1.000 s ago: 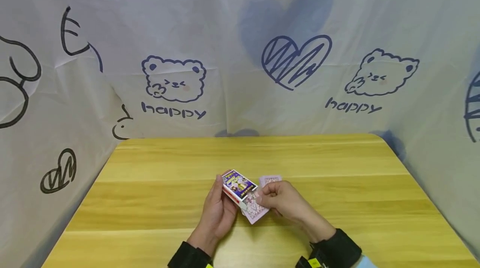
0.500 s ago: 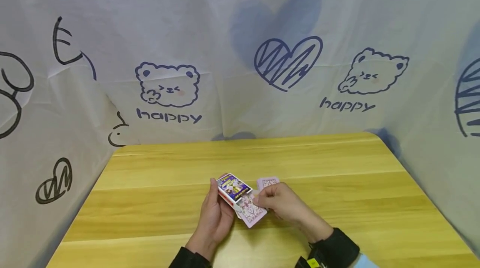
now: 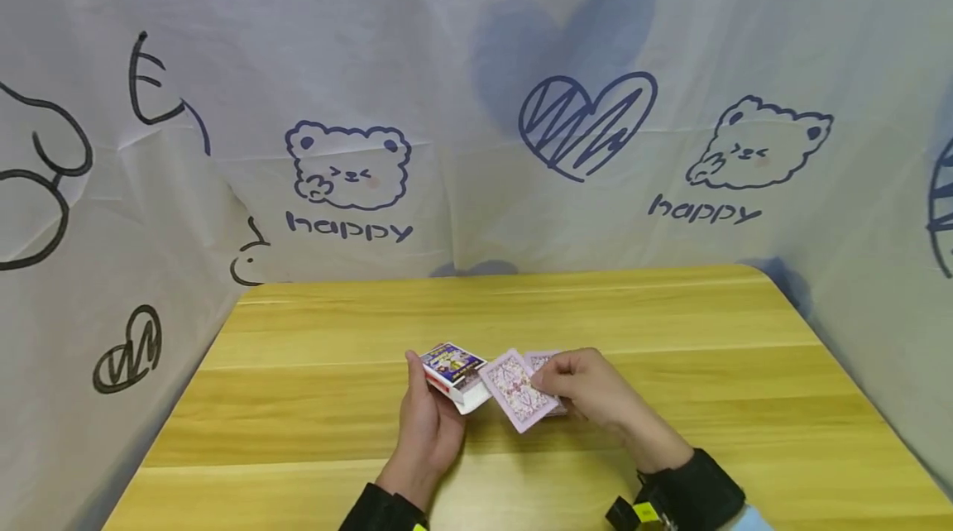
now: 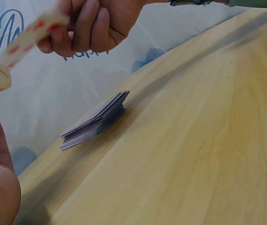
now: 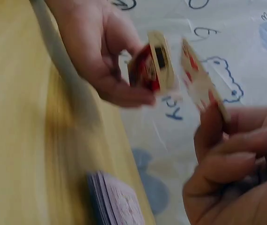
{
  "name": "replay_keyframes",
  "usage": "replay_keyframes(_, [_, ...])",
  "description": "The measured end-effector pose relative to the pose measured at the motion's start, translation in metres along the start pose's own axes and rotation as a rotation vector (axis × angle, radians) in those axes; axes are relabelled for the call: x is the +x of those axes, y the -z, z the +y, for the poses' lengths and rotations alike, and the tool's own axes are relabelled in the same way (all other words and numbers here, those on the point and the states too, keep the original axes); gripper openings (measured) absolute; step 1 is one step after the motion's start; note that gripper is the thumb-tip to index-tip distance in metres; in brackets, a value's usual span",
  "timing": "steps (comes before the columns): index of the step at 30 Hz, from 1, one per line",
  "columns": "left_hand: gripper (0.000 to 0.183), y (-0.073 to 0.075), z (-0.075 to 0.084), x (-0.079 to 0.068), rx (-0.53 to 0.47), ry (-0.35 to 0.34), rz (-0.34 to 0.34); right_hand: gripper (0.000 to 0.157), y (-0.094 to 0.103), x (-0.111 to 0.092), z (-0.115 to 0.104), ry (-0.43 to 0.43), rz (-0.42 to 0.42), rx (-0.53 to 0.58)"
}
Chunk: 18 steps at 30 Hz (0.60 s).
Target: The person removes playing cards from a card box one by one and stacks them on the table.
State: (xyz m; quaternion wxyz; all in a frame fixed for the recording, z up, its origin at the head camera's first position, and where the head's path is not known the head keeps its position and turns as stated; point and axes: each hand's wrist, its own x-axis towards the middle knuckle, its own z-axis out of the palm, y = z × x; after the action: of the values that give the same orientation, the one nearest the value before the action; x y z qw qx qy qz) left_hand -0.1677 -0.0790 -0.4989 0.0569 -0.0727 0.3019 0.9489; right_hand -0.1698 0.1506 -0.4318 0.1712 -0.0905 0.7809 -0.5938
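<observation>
My left hand grips a playing-card box, purple on its face, red on its side, with a white flap hanging at the end toward my right hand. To the right of that end, my right hand pinches playing cards by one edge, pink patterned back upward. Red marks show on their underside in the right wrist view, where a gap separates the cards from the box. Below on the table lies a loose stack of cards, mostly hidden behind the right hand in the head view.
The pale wooden table stretches out around both hands. White cloth with bear and heart drawings hangs behind and beside it. A black strap sits on each wrist.
The right hand has drawn the cards out of the box and moved them to the right, over the stack. The left hand still holds the box, now tilted a little more.
</observation>
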Motion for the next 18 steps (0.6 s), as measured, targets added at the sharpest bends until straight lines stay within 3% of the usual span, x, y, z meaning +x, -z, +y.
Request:
replay_keyframes(5, [0.091,0.000,0.001,0.000,0.007,0.018,0.007,0.018,0.018,0.006,0.004,-0.036,0.230,-0.116])
replay_keyframes(8, [0.094,-0.001,0.000,0.000,0.015,0.024,0.000,0.016,0.027,0.009,0.009,-0.075,0.306,-0.216])
replay_keyframes(12, [0.093,-0.002,-0.001,0.000,0.017,0.040,-0.019,0.018,0.034,0.010,0.017,-0.111,0.324,-0.321])
replay_keyframes(18, [0.094,-0.003,-0.001,-0.001,0.032,0.048,-0.026,0.019,0.026,0.016,0.030,-0.128,0.290,-0.322])
